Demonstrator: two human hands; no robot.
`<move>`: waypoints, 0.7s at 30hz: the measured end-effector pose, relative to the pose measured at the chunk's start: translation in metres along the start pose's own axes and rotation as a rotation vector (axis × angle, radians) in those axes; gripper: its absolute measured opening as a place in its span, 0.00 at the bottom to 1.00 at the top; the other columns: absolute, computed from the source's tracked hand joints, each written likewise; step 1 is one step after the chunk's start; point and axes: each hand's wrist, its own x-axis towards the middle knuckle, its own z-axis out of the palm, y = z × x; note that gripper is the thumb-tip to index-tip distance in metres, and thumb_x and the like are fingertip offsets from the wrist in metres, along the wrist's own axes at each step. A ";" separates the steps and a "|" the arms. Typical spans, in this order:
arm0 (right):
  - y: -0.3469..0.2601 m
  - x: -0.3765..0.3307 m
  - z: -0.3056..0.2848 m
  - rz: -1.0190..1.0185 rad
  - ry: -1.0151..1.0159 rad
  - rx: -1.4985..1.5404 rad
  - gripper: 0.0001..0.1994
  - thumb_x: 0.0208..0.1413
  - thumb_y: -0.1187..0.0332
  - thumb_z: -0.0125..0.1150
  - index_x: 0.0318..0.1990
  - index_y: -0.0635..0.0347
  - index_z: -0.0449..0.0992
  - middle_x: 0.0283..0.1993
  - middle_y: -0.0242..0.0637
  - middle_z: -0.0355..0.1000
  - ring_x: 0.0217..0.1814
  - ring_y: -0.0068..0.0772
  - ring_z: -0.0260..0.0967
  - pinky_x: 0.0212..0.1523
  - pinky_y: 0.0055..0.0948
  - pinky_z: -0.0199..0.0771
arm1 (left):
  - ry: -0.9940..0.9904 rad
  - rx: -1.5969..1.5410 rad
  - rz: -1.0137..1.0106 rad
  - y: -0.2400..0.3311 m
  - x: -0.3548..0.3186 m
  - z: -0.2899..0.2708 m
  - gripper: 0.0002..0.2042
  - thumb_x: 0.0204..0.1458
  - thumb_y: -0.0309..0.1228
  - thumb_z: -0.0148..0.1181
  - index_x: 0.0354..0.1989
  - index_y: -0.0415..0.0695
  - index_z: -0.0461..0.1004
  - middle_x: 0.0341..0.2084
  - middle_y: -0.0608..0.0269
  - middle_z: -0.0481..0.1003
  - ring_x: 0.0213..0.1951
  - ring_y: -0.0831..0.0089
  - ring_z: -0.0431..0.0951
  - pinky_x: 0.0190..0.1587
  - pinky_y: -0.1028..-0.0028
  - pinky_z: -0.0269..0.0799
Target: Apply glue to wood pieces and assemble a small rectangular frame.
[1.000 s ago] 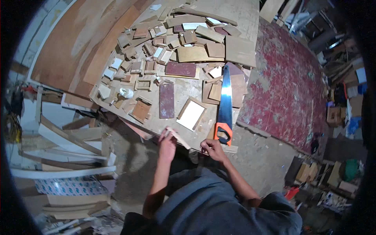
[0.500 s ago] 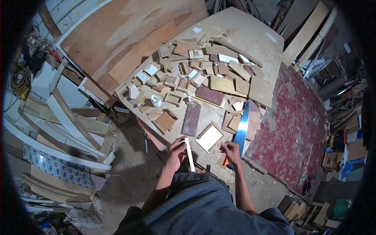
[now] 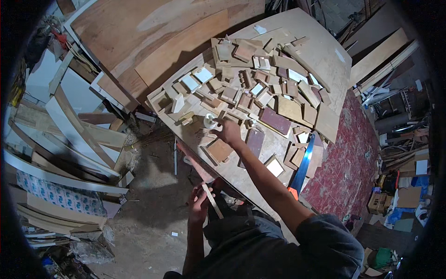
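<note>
In my left hand (image 3: 199, 203), low by the front edge of the bench, the fingers are closed around a thin pale wooden strip (image 3: 212, 201). My right arm reaches across the bench top. Beside a small round white object (image 3: 210, 121), my right hand (image 3: 227, 132) has its thumb and fingers apart; whether the fingertips touch the object cannot be made out. Just below that hand lies a wooden piece with a brown panel (image 3: 219, 151). A handsaw with a blue blade (image 3: 304, 160) and orange handle (image 3: 293, 193) rests to the right of my forearm.
Many small wood offcuts (image 3: 244, 100) are heaped over the bench top (image 3: 320, 44). Large plywood sheets (image 3: 153, 42) lean at the back left. Curved wooden frames (image 3: 79, 125) crowd the left side. A worn red surface (image 3: 346, 162) lies right of the bench.
My right hand has moved left and away from me, from near the saw handle to the white object. My left hand has dropped nearer my body, still holding the strip. The view has shifted.
</note>
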 end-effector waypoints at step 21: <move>0.025 0.018 -0.031 0.345 0.300 0.499 0.19 0.55 0.58 0.67 0.38 0.70 0.81 0.24 0.38 0.76 0.17 0.23 0.69 0.20 0.27 0.68 | 0.020 0.006 0.073 0.015 -0.010 -0.012 0.20 0.59 0.26 0.59 0.60 0.42 0.67 0.46 0.58 0.76 0.44 0.70 0.78 0.48 0.72 0.76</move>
